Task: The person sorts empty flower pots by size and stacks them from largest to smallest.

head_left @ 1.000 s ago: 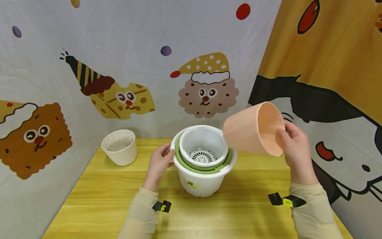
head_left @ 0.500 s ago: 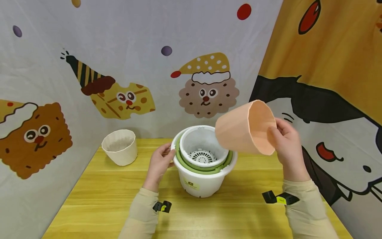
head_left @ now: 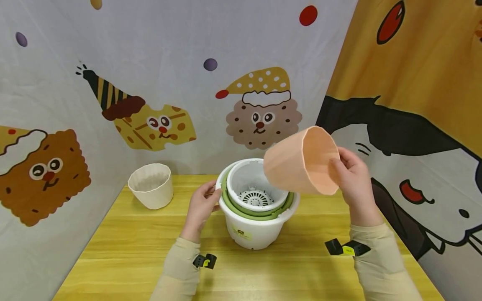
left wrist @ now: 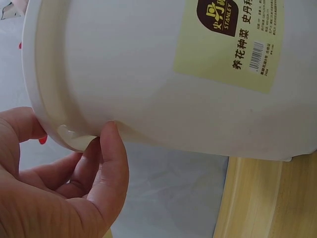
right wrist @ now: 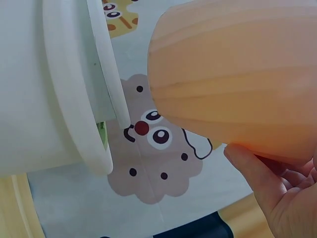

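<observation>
Cartoon-printed cloth [head_left: 173, 46] hangs behind a cream pot [head_left: 155, 193] and the nested pots [head_left: 256, 230].

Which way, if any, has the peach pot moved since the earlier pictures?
Yes: in the head view, the peach pot has moved left, closer to the round biscuit print.

Yellow wood-grain tabletop [head_left: 124, 251] butts up to a pale cloth wall [head_left: 158, 50] printed with cartoon cookies [head_left: 263, 125], cheese [head_left: 158, 129] and coloured dots [head_left: 308, 15]; orange section [head_left: 433, 62] at right has a black-and-white cartoon face [head_left: 437, 175].
</observation>
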`<state>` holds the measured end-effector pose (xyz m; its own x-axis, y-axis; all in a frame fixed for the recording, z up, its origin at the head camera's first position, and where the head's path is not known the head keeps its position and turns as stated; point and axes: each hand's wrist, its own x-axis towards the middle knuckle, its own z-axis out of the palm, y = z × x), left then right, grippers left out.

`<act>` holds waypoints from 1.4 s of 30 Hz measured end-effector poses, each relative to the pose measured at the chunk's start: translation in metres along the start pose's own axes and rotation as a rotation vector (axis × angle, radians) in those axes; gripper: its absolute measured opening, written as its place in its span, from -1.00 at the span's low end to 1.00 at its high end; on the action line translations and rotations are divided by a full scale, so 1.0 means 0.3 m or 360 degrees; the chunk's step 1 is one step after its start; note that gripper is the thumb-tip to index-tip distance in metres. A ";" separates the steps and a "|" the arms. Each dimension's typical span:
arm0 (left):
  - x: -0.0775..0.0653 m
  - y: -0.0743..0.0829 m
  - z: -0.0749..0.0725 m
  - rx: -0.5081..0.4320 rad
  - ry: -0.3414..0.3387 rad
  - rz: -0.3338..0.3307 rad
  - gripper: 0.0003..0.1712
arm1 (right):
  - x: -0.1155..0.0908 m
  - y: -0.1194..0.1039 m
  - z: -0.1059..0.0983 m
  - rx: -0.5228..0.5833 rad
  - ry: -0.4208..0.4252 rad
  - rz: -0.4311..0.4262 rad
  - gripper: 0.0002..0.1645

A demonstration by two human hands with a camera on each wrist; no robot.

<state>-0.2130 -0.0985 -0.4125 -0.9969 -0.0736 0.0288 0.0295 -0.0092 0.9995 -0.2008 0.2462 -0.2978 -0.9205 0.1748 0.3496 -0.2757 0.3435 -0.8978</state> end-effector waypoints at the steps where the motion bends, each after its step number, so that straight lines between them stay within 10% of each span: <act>1: -0.001 0.001 0.000 -0.0001 0.0000 0.0000 -0.49 | 0.001 -0.003 0.004 -0.0016 -0.0002 -0.0005 -0.48; 42: -0.008 0.000 0.001 -0.0070 0.0011 -0.0019 -0.50 | 0.006 -0.018 0.141 -0.0290 -0.0152 -0.0169 -0.61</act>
<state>-0.2106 -0.0981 -0.4125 -0.9966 -0.0802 0.0168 0.0212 -0.0539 0.9983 -0.2126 0.2057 -0.3038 -0.9133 0.0438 0.4050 -0.3259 0.5178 -0.7909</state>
